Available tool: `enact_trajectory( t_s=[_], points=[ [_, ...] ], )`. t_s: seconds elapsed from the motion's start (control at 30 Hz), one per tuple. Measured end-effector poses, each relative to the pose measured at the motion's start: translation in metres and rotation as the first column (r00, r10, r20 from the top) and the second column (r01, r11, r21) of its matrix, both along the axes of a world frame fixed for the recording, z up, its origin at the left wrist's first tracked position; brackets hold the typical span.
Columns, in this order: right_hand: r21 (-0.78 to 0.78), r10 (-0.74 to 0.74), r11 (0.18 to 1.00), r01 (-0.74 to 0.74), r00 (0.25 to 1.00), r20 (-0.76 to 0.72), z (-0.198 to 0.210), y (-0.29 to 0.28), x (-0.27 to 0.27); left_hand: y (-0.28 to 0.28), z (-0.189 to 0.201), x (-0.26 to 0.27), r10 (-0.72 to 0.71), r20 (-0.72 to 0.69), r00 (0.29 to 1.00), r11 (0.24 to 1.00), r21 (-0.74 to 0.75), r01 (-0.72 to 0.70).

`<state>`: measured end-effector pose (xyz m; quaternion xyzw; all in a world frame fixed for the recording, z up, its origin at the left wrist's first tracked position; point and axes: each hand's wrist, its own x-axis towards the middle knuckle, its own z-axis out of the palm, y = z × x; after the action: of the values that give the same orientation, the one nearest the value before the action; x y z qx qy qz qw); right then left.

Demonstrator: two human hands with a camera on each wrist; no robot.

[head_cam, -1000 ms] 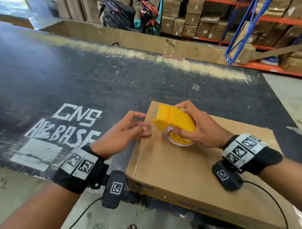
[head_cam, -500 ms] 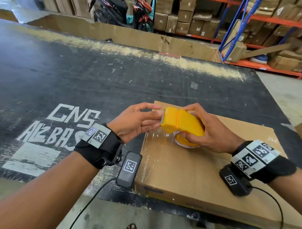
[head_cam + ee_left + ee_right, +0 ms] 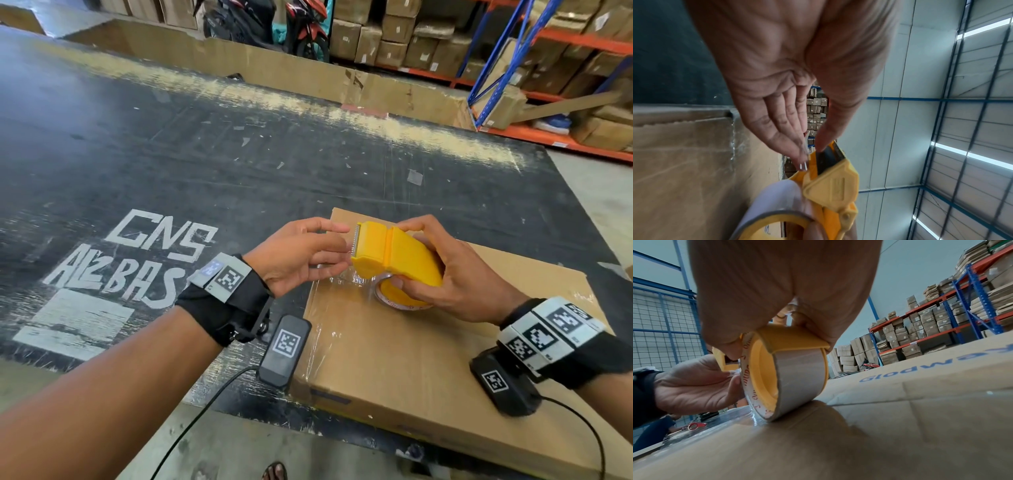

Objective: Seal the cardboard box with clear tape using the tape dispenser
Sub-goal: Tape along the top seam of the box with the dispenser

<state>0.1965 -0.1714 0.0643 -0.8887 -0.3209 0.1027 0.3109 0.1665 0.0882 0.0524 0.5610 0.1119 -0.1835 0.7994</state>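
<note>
A flat cardboard box (image 3: 394, 359) lies on the black table, with clear tape shining along its left end. My right hand (image 3: 411, 255) grips a yellow tape dispenser (image 3: 394, 253) above the box's far left corner. In the right wrist view the tape roll (image 3: 801, 378) touches the box top (image 3: 900, 434). My left hand (image 3: 344, 245) is at the toothed cutter end, thumb on top and straight fingers below. In the left wrist view it (image 3: 812, 151) pinches the clear tape end against the dispenser (image 3: 830, 183). A strip of tape runs from the cutter down to the box.
The black table (image 3: 239, 171) with white lettering (image 3: 137, 246) stretches left and far. A cardboard wall (image 3: 274, 68) lines its far edge. Motorbikes (image 3: 274, 24) and racks of boxes (image 3: 548, 51) stand beyond. A sandalled foot (image 3: 274, 471) shows below the near edge.
My left hand has risen from beside the box's left end to the dispenser's cutter and taken the tape end. The right hand keeps its grip; the dispenser has barely shifted.
</note>
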Motion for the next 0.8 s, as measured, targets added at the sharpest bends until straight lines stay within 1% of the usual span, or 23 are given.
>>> enact_trajectory(
  t_s=[0.13, 0.27, 0.3, 0.37, 0.43, 0.5, 0.57, 0.67, 0.8],
  points=[
    [-0.01, 0.01, 1.0, -0.01, 1.0, 0.011, 0.001, 0.0, 0.0, 0.004, -0.003, 0.0, -0.01, 0.051, 0.999, 0.998, 0.061, 0.007],
    [-0.063, 0.037, 0.997, -0.036, 0.999, 0.013, 0.009, 0.005, -0.003, 0.016, 0.003, 0.001, -0.023, 0.075, 0.997, 0.99, 0.14, 0.012],
    [-0.08, 0.039, 0.996, -0.037, 0.999, 0.016, 0.011, 0.003, -0.003, 0.025, 0.004, 0.002, -0.01, 0.072, 0.997, 0.989, 0.151, -0.001],
    [-0.117, 0.022, 0.993, -0.018, 0.999, 0.035, 0.015, -0.009, -0.002, 0.053, 0.004, 0.002, 0.068, 0.05, 0.996, 0.986, 0.15, -0.075],
    [-0.163, -0.006, 0.986, 0.014, 0.999, 0.048, 0.019, -0.023, -0.001, 0.083, -0.004, 0.0, 0.139, 0.012, 0.99, 0.979, 0.147, -0.139],
    [-0.195, -0.004, 0.981, 0.012, 0.999, 0.042, 0.022, -0.028, -0.002, 0.096, -0.016, -0.005, 0.145, -0.031, 0.989, 0.978, 0.156, -0.139],
    [-0.21, 0.009, 0.978, 0.0, 0.999, 0.042, 0.023, -0.024, -0.003, 0.098, -0.031, -0.007, 0.141, -0.049, 0.989, 0.981, 0.142, -0.133],
    [-0.233, 0.008, 0.972, -0.003, 1.0, 0.023, 0.024, -0.02, -0.001, 0.093, -0.047, -0.008, 0.162, -0.079, 0.984, 0.984, 0.082, -0.156],
    [-0.254, 0.004, 0.967, -0.004, 1.0, 0.002, 0.027, -0.019, -0.002, 0.086, -0.069, -0.01, 0.154, -0.113, 0.982, 0.987, 0.053, -0.149]
  ],
)
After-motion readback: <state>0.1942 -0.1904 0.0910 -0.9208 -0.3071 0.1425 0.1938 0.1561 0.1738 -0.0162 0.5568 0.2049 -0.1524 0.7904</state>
